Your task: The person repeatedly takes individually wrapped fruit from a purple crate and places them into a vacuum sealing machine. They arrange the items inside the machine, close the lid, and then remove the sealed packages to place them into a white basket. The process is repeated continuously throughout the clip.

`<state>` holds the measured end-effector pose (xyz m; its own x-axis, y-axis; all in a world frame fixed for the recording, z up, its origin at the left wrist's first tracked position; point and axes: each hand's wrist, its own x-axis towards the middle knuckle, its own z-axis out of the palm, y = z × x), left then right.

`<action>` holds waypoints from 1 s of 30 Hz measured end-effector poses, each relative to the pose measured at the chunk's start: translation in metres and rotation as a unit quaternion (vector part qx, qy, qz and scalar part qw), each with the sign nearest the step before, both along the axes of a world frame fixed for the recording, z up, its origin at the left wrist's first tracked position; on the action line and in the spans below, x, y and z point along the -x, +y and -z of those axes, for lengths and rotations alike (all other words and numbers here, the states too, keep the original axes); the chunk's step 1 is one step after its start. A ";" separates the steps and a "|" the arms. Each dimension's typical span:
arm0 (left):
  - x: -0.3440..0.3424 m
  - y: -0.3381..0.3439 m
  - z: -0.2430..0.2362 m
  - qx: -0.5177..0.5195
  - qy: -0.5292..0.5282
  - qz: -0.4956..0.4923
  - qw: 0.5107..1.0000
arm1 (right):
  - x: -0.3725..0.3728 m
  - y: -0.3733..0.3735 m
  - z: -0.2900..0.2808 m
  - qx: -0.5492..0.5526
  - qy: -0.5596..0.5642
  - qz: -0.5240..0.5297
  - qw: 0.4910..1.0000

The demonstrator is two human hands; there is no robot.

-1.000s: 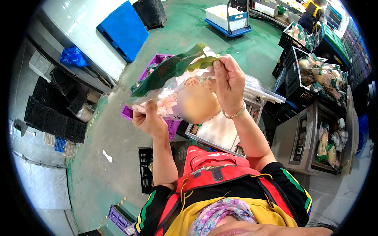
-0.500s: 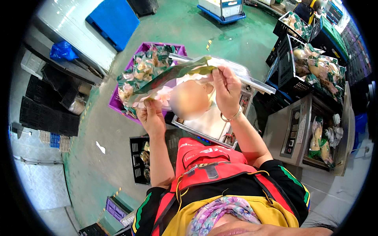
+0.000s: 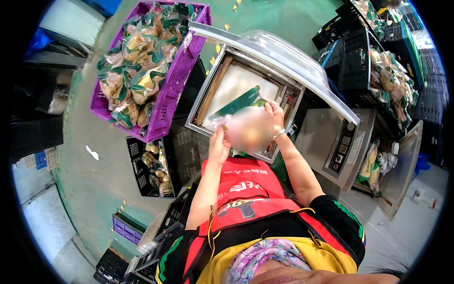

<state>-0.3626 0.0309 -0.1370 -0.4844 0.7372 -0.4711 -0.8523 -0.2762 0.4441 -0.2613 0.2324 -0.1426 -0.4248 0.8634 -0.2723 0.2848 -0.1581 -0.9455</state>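
Observation:
My left hand (image 3: 219, 147) and my right hand (image 3: 274, 118) each pinch one side of a plastic packaging bag (image 3: 239, 102) with a green band. It hangs over the near part of an uncovered chamber vacuum sealer (image 3: 202, 111). Something pale tan is in the bag, but a blur keeps its kind hidden. Inside the chamber lies a white plate (image 3: 236, 75). The sealer's clear domed lid (image 3: 283, 49) stands raised along the far and right side.
A purple crate (image 3: 172, 97) full of bagged produce stands left of the sealer, with a black crate (image 3: 135, 165) of produce nearer me. Right are the control panel (image 3: 341, 146), stacked black crates (image 3: 352, 66) of bagged produce, and an open-topped metal box (image 3: 402, 163).
Both hands have lowered the bag from in front of me to the sealer's chamber. My view has tilted down, so more of the sealer and the purple crate shows.

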 end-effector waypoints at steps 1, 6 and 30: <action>-0.002 0.009 0.020 -0.010 -0.021 -0.006 1.000 | 0.000 0.010 0.020 -0.014 -0.030 -0.003 0.999; 0.002 0.063 0.067 -0.033 -0.108 -0.040 0.993 | 0.027 0.065 0.068 -0.070 -0.143 -0.038 0.987; 0.086 0.150 0.159 0.085 -0.175 -0.214 0.957 | 0.226 0.135 0.106 -0.254 -0.438 -0.181 0.843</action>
<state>-0.4488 0.1806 -0.2959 -0.5156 0.4038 -0.7557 -0.7819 -0.5825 0.2222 -0.4872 0.3671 -0.2486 -0.5138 0.8199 -0.2527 0.8515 0.4514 -0.2667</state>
